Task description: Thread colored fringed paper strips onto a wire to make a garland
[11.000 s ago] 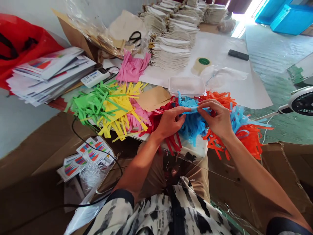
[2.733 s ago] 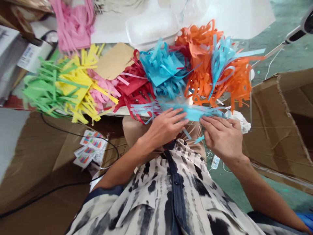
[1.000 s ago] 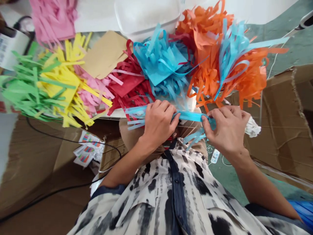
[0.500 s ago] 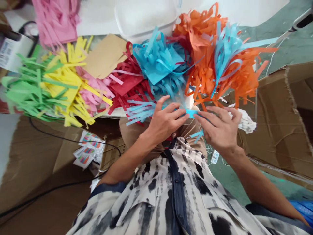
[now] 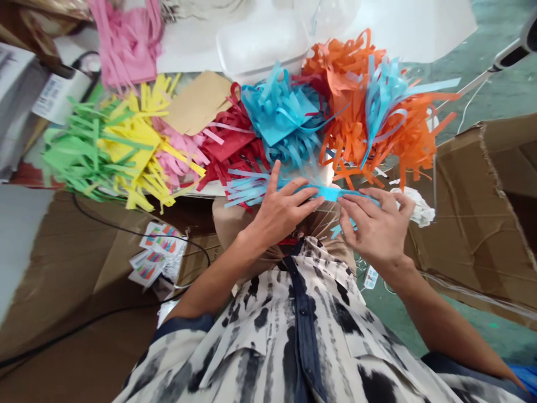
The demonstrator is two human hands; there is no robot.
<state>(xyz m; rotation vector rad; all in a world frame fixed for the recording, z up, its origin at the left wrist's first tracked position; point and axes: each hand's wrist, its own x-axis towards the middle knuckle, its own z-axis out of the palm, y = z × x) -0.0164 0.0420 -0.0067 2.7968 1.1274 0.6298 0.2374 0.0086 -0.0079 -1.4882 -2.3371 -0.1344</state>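
A light-blue tissue-paper tassel (image 5: 330,193) lies sideways at the table's front edge, its solid middle showing between my hands. Its cut strips fan out to the left past my left hand (image 5: 285,210), whose thumb and fingertips press on the paper while the index finger sticks up. On the other end, my right hand (image 5: 373,221) pinches the paper between thumb and fingers. Some blue strips hang below, beside the right thumb. Just beyond the hands sits a pile of blue fringed tissue paper (image 5: 279,112), with red fringed paper (image 5: 229,143) to its left.
Orange fringed paper (image 5: 352,78) is at the right, with a light-blue bunch (image 5: 384,95) on top. Yellow (image 5: 130,145), green (image 5: 79,148) and pink (image 5: 130,45) bunches stand left. A white tray (image 5: 262,45) is behind. Cardboard boxes (image 5: 470,212) flank the table.
The view has shifted, so the table's things appear farther right on the left side and slightly lower. My right hand has slid slightly outward, with more of the blue band showing.
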